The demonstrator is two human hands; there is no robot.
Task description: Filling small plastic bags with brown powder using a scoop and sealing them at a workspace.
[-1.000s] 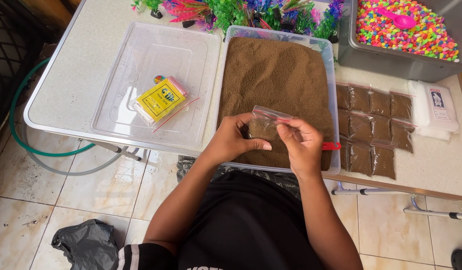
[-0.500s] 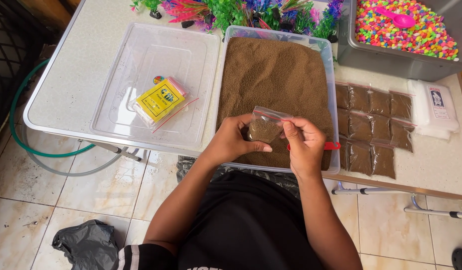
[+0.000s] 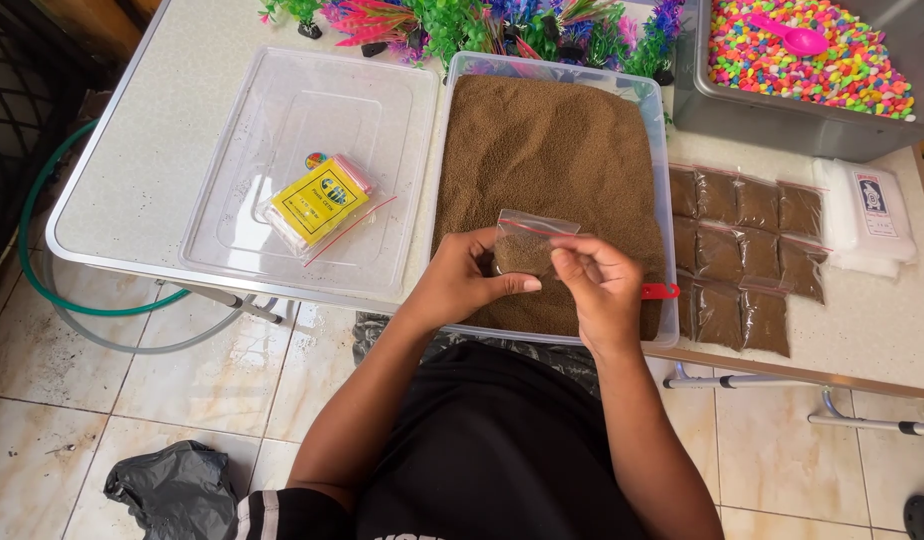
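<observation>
Both hands meet over the near end of the clear tub [image 3: 658,200] of fine brown granules: the left hand [image 3: 460,283] pinches the left side of a small clear zip bag [image 3: 529,245] between thumb and fingers, and the right hand [image 3: 594,283] pinches its right side near the red-striped top edge, fingers curled in. The bag hangs upright just above the granules [image 3: 552,160] and is partly filled with the same brown stuff, with its upper part still flat and empty. By the look of it the step in hand is closing the filled bag; the next move would call for running thumb and finger along the strip while keeping the bag upright so nothing spills back into the tub. A red handle [image 3: 660,291] pokes out at the tub's right rim beside the right hand. To the right, filled brown packets [image 3: 744,255] lie in rows on the tabletop [image 3: 132,160], near a stack of empty bags [image 3: 870,215]. To the left sits a clear lid [image 3: 282,110] with a yellow packet [image 3: 317,203] on it. Farther back stand plastic plants [image 3: 482,22] and a grey bin of coloured gravel [image 3: 812,70] with a pink scoop [image 3: 792,38].
</observation>
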